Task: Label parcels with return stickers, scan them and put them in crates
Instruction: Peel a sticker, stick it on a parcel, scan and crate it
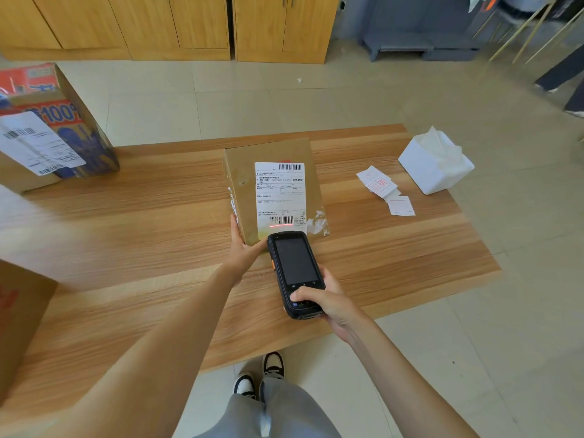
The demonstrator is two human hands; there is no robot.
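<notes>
Head view: right hand [328, 298] grips scanner [295, 270], red line on parcel [240, 172] label [279, 194], near barcode; left hand [245, 251] flat against parcel's left side; far-left box [63, 128] reads "100%".

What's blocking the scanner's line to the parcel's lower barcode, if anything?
Nothing visible. The scanner in the right hand points at the lower barcode, red line landing there; the left hand touches the near-left corner of the parcel, off the label.

Left arm extends forward over the counter's [126, 216] near edge. Left grip [243, 248] is flat, fingers straight against the parcel's [278, 151] near-left corner. Right grip [328, 300] is curled round the scanner [295, 267], thumb on its keys.
</notes>
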